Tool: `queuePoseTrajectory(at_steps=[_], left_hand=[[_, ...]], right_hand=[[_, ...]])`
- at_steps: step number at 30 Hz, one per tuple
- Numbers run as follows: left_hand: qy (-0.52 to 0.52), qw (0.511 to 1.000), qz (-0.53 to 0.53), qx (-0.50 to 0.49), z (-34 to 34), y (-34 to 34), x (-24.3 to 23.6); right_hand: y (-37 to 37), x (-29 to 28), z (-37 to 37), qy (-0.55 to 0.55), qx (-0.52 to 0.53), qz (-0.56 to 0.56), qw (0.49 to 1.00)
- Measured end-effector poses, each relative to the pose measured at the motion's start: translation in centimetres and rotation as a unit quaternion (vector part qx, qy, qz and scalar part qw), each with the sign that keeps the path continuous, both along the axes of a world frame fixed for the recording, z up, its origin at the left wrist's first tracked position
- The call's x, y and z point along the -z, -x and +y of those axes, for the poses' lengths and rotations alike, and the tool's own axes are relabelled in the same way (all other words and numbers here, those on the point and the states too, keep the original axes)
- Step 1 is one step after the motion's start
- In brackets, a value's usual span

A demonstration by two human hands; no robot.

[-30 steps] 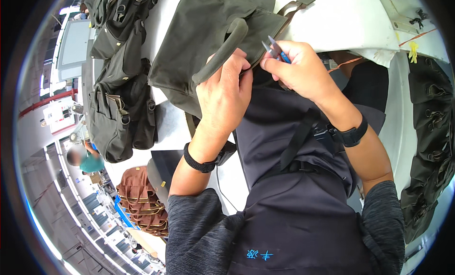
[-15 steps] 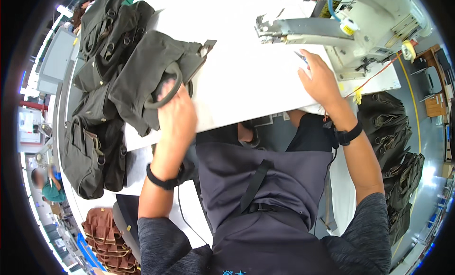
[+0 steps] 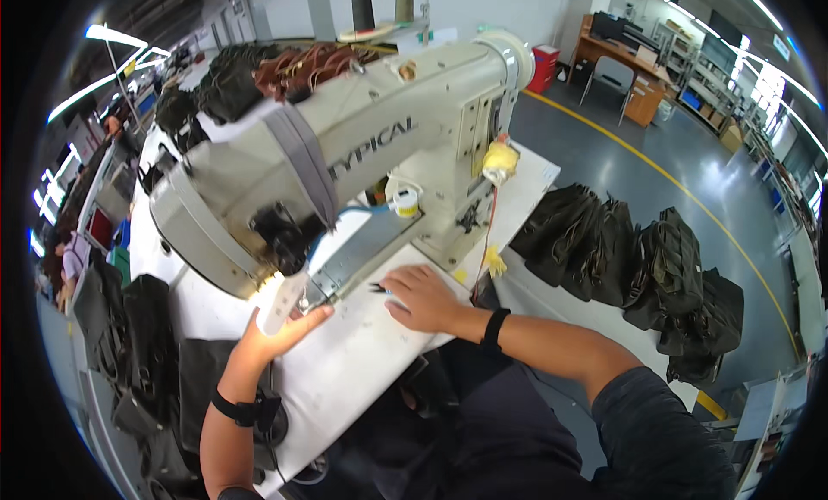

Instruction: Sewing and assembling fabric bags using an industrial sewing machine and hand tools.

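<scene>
My left hand (image 3: 269,338) is under the needle end of a cream sewing machine (image 3: 405,146), beside a white lamp-like piece (image 3: 283,303). Its thumb stretches out toward the narrow machine arm (image 3: 349,263); the other fingers are hidden behind the white piece, so whether they hold anything does not show. Curled on the white tabletop (image 3: 345,362), my right hand (image 3: 423,298) is closed around what looks like small thread snips (image 3: 377,287), whose dark tip pokes out past the fingers. Part of a dark green bag (image 3: 205,388) lies left of my left hand.
More dark green bags (image 3: 129,345) are piled at the left, and others (image 3: 604,250) hang in a row at the right. Brown bags (image 3: 310,69) lie behind the machine. Thread cones (image 3: 362,13) stand at the back. A red cord (image 3: 490,228) runs down the machine's right side.
The view has swung up and right onto the machine. My left hand has let go of the green bag's handle and moved to the needle end. My right hand remains near the machine arm.
</scene>
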State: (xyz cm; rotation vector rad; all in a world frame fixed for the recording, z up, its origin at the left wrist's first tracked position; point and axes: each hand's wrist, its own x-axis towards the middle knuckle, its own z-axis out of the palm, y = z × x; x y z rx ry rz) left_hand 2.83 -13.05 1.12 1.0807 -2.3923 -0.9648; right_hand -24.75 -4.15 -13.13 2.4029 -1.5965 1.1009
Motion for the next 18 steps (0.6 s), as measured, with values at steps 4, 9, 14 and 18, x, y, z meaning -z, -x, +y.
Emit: queuePoseTrajectory(at_steps=[4, 9, 14, 18], left_hand=[[0.153, 0.978, -0.096, 0.102, -1.3, 0.3, -1.3], [0.201, 0.978, 0.029, 0.043, -2.7, -0.4, 4.1], [0.106, 0.994, -0.021, 0.010, -1.8, -1.0, 2.6], [0.111, 0.990, -0.074, 0.038, -1.1, -3.1, 2.7]], right_hand=[[-0.3, -0.5, -0.2, 0.000, 0.015, 0.021, 1.000], [-0.2, -1.4, -0.7, -0.028, 0.033, 0.048, 0.998], [-0.8, -2.0, -0.5, -0.033, 0.028, 0.062, 0.997], [-0.8, -2.0, 0.1, -0.047, 0.022, 0.056, 0.997]])
